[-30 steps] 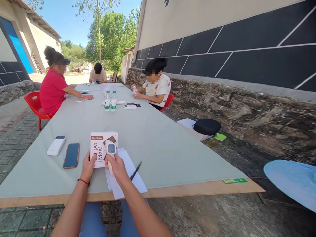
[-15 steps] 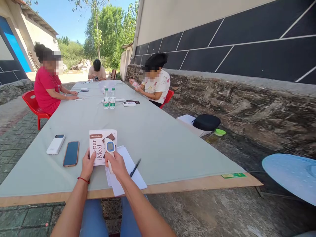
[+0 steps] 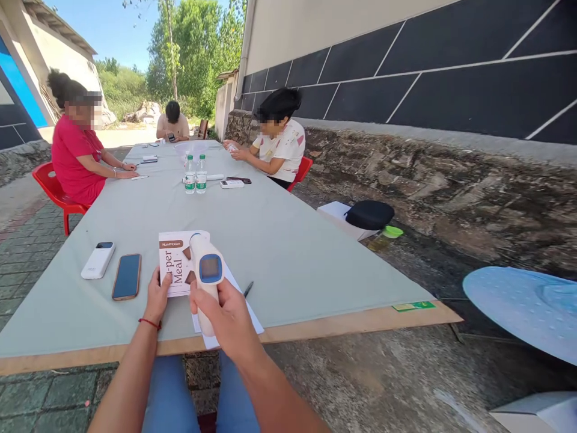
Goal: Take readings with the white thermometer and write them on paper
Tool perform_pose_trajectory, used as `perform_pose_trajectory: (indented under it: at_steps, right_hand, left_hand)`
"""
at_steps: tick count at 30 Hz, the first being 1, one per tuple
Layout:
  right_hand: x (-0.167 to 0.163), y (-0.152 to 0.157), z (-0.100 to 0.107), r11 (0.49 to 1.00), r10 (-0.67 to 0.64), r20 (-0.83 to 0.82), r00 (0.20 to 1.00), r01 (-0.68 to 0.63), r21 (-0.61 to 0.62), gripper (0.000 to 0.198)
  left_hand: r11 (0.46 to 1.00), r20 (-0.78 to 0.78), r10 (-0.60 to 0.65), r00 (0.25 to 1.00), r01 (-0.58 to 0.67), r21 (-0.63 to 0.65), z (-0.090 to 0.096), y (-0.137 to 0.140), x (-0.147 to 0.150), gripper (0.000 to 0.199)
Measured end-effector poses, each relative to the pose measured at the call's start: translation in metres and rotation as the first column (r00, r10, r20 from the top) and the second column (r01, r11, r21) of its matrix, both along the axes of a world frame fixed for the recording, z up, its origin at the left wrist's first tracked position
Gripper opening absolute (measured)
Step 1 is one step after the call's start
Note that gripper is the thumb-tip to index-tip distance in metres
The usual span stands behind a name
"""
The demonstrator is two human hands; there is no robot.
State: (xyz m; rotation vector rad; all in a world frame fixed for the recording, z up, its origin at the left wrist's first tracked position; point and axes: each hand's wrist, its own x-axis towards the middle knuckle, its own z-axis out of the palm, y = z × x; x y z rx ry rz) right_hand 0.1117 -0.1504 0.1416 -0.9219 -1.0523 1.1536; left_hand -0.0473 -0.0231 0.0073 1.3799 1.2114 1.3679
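Observation:
My left hand (image 3: 157, 296) grips the lower left edge of a white and brown box (image 3: 174, 258) printed "NutriMotion", its thumb on the front. My right hand (image 3: 228, 313) is wrapped round the handle of a white infrared thermometer (image 3: 210, 269) with a blue-rimmed screen facing me. The thermometer's head overlaps the right side of the box in view; whether they touch I cannot tell. Beneath my right hand lie white paper sheets (image 3: 252, 319), partly hidden, with a dark pen (image 3: 248, 288) beside them.
Left of the box, a phone (image 3: 127, 276) and a white power bank (image 3: 98, 261) lie on the cloth-covered table (image 3: 315, 264). Farther back stand two water bottles (image 3: 201, 174). Three people sit around the far part. A green packet (image 3: 413, 306) lies at the front right edge.
My right hand has brought the thermometer up and closer to me, so it looks larger. My left hand still holds the box. The whole view has shifted slightly.

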Motion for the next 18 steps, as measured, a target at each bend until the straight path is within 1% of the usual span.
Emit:
perform_pose_trajectory:
  at_steps: [4, 8, 10, 12, 13, 14, 15, 16, 17, 18]
  right_hand:
    - [0.004, -0.015, 0.015, 0.999, 0.039, 0.014, 0.999, -0.039, 0.022, 0.025]
    - [0.008, -0.023, 0.016, 0.997, 0.046, 0.02, 0.999, -0.047, 0.053, 0.027]
    - [0.019, -0.02, 0.009, 0.999, -0.01, 0.062, 0.998, 0.007, 0.048, 0.03]
    - [0.04, -0.007, -0.005, 0.991, -0.132, 0.164, 0.978, 0.128, 0.032, 0.035]
    - [0.056, 0.003, -0.016, 0.974, -0.223, 0.242, 0.944, 0.224, 0.024, 0.038]
    - [0.073, 0.014, -0.028, 0.947, -0.311, 0.346, 0.886, 0.32, 0.03, 0.04]
    - [0.093, 0.025, -0.041, 0.92, -0.356, 0.49, 0.796, 0.39, 0.037, 0.042]
    - [0.113, 0.036, -0.056, 0.895, -0.353, 0.654, 0.67, 0.445, 0.027, 0.041]
    - [0.133, 0.045, -0.072, 0.873, -0.284, 0.803, 0.523, 0.487, -0.008, 0.039]
    - [0.152, 0.053, -0.087, 0.867, -0.162, 0.906, 0.391, 0.495, -0.059, 0.037]
  left_hand:
    - [1.0, -0.015, -0.007, 1.0, 0.007, -0.019, 0.001, 0.0, 0.0, 0.059]
    - [1.0, -0.034, -0.004, 0.999, 0.004, -0.003, 0.0, 0.001, -0.002, 0.059]
    - [1.0, -0.037, -0.005, 0.999, 0.005, -0.006, -0.002, 0.001, -0.004, 0.063]
    - [1.0, -0.029, -0.017, 0.999, 0.016, -0.022, -0.003, 0.001, -0.006, 0.067]
    - [0.999, -0.009, -0.022, 1.0, 0.022, -0.031, -0.003, 0.002, -0.007, 0.068]
    - [0.999, 0.021, -0.025, 0.999, 0.026, -0.039, -0.002, 0.003, -0.007, 0.068]
    - [0.999, 0.06, -0.02, 0.998, 0.023, -0.042, -0.001, 0.006, -0.006, 0.066]
    - [0.999, 0.105, -0.005, 0.994, 0.009, -0.04, 0.001, 0.01, -0.005, 0.064]
    - [0.999, 0.147, 0.02, 0.989, -0.015, -0.035, 0.004, 0.015, -0.003, 0.062]
    - [0.998, 0.178, 0.056, 0.982, -0.052, -0.027, 0.007, 0.021, -0.001, 0.059]
